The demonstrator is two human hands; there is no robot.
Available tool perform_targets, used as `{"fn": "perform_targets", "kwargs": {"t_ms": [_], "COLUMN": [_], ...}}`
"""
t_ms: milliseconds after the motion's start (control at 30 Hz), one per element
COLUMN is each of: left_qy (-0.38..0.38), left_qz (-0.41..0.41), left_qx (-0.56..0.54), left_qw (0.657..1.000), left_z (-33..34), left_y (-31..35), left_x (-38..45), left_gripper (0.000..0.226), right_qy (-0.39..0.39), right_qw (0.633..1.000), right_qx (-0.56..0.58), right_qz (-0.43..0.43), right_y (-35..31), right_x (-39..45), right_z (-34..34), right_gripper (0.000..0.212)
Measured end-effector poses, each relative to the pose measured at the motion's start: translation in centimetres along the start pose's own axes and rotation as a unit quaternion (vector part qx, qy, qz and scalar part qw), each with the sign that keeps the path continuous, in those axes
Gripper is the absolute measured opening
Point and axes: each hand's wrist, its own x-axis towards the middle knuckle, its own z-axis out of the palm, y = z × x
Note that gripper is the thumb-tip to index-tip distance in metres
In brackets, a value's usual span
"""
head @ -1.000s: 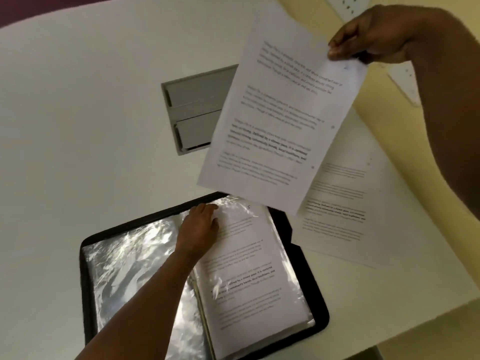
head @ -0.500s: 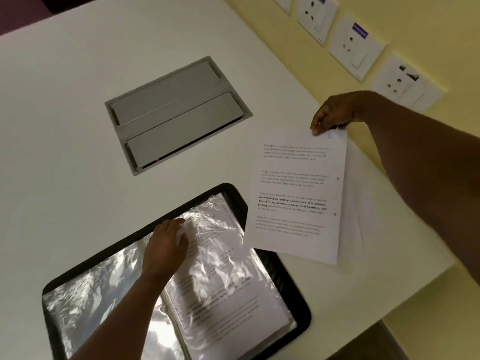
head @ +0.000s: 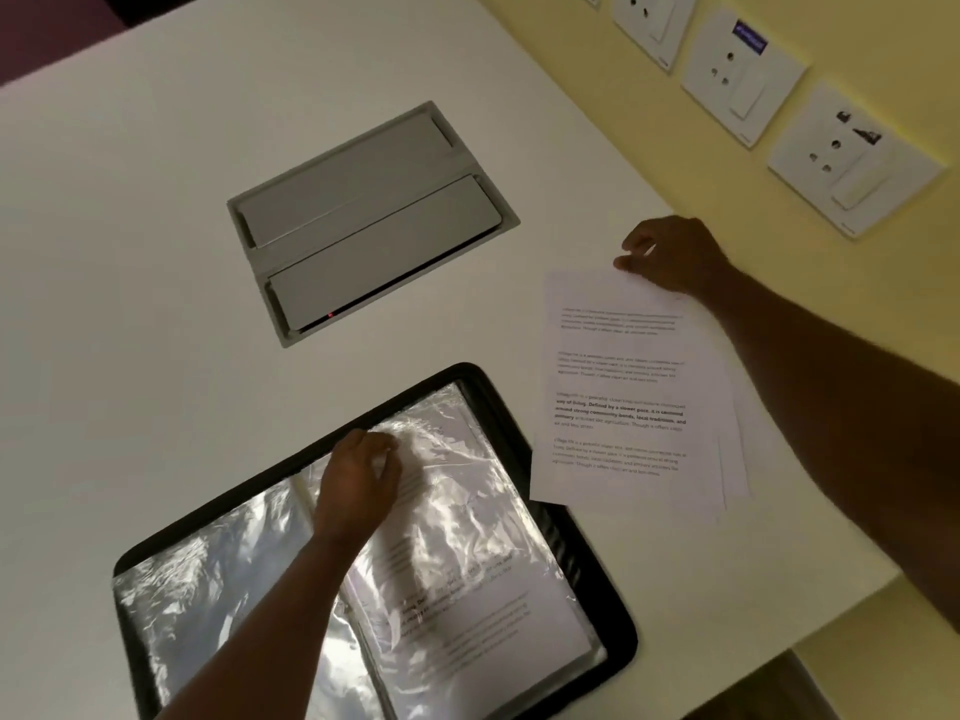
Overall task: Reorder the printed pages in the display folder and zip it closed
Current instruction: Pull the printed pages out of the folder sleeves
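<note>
A black zip display folder (head: 615,595) lies open on the white table at the bottom centre, its clear plastic sleeves (head: 208,589) spread to both sides. My left hand (head: 363,480) sits at the top of the right-hand sleeve (head: 467,517), which holds a printed page, and its curled fingers pinch the sleeve's upper edge. To the right of the folder, a printed page (head: 618,387) lies on a small stack of loose pages (head: 735,459). The page's lower left corner overlaps the folder's rim. My right hand (head: 672,254) holds this page at its top edge.
A grey flip-lid cable hatch (head: 374,220) is set into the table behind the folder. Several white wall sockets (head: 743,70) line the yellow wall at the upper right. The table's edge (head: 841,610) runs close to the right of the loose pages.
My right hand has brought the printed page down from the air onto the loose stack beside the folder. My left hand stayed at the sleeve's top, its fingers now more curled.
</note>
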Motion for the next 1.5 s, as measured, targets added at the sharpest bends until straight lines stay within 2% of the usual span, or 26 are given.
{"fn": "perform_targets", "kwargs": {"t_ms": [67, 167, 267, 333, 400, 467, 500, 567, 667, 767, 867, 933, 967, 1033, 1067, 1133, 1167, 1200, 1233, 1367, 1500], "left_qy": [0.008, 0.003, 0.015, 0.022, 0.034, 0.058, 0.077, 0.123, 0.183, 0.14, 0.069, 0.057, 0.057, 0.087, 0.105, 0.119, 0.12, 0.121, 0.122, 0.121, 0.131], "left_qz": [0.003, -0.007, -0.014, -0.024, -0.042, -0.059, -0.062, -0.063, -0.122, -0.215, -0.287, -0.301, -0.304, -0.32, -0.328, -0.339, -0.346, -0.358, -0.372, -0.415, -0.437], "left_qx": [-0.036, -0.094, -0.139, -0.166, -0.193, -0.214, -0.22, -0.222, -0.255, -0.292, -0.409, -0.45, -0.453, -0.452, -0.452, -0.445, -0.439, -0.425, -0.419, -0.394, -0.354], "left_qw": [0.999, 0.996, 0.99, 0.986, 0.98, 0.973, 0.971, 0.965, 0.942, 0.921, 0.864, 0.839, 0.836, 0.828, 0.823, 0.82, 0.821, 0.823, 0.819, 0.811, 0.817], "left_z": [-0.1, -0.7, -1.6, -2.3, -3.1, -3.9, -4.3, -5.2, -6.9, -8.5, -9.8, -10.5, -11.0, -12.5, -13.3, -14.5, -14.9, -15.1, -15.3, -15.6, -15.1], "left_y": [0.8, 2.3, 3.4, 3.6, 3.7, 3.7, 3.6, 3.4, 3.9, 3.9, 2.3, 1.6, 1.5, 1.6, 1.3, 0.0, -0.8, -1.9, -3.1, -8.2, -12.2], "left_x": [0.0, -0.2, -0.8, -1.3, -2.0, -2.7, -3.3, -4.7, -7.5, -10.9, -14.1, -15.1, -15.4, -16.3, -16.9, -18.0, -18.3, -18.5, -18.6, -18.6, -19.3], "left_gripper": [0.016, 0.016, 0.021, 0.021, 0.016, 0.014, 0.018, 0.041, 0.066, 0.078, 0.096, 0.088, 0.073, 0.023, 0.014, 0.023, 0.026, 0.027, 0.025, 0.018, 0.011], "right_qy": [0.005, -0.092, -0.202, -0.245, -0.255, -0.242, -0.244, -0.273, -0.336, -0.361, -0.372, -0.389, -0.403, -0.431, -0.447, -0.477, -0.483, -0.478, -0.462, -0.313, -0.241], "right_qw": [0.997, 0.98, 0.955, 0.943, 0.945, 0.952, 0.95, 0.934, 0.876, 0.833, 0.825, 0.81, 0.804, 0.79, 0.774, 0.729, 0.718, 0.725, 0.748, 0.898, 0.934], "right_qx": [0.069, 0.164, 0.207, 0.215, 0.191, 0.176, 0.179, 0.219, 0.344, 0.416, 0.417, 0.425, 0.422, 0.417, 0.431, 0.479, 0.491, 0.486, 0.465, 0.26, 0.114], "right_qz": [-0.039, -0.063, -0.065, -0.067, -0.074, -0.068, -0.068, -0.069, -0.046, -0.046, -0.085, -0.106, -0.114, -0.126, -0.125, -0.108, -0.101, -0.099, -0.102, -0.168, -0.239], "right_y": [-3.3, -7.9, -11.1, -12.2, -13.0, -13.7, -14.1, -15.5, -18.8, -22.7, -26.8, -28.7, -29.3, -30.4, -31.0, -31.8, -32.1, -32.2, -32.2, -29.8, -23.7], "right_x": [-3.4, -9.6, -15.1, -17.7, -19.7, -21.0, -21.4, -22.4, -24.2, -26.1, -28.3, -29.2, -29.5, -30.5, -31.1, -32.2, -32.7, -33.0, -33.2, -33.3, -32.6], "right_z": [2.3, 6.4, 9.9, 11.8, 13.2, 14.0, 14.0, 13.5, 12.2, 12.0, 13.6, 15.1, 15.7, 16.8, 17.3, 17.9, 18.1, 18.4, 18.8, 20.1, 21.1], "right_gripper": [0.025, 0.023, 0.047, 0.061, 0.05, 0.02, 0.011, 0.01, 0.01, 0.017, 0.019, 0.023, 0.025, 0.031, 0.034, 0.038, 0.038, 0.037, 0.035, 0.03, 0.034]}}
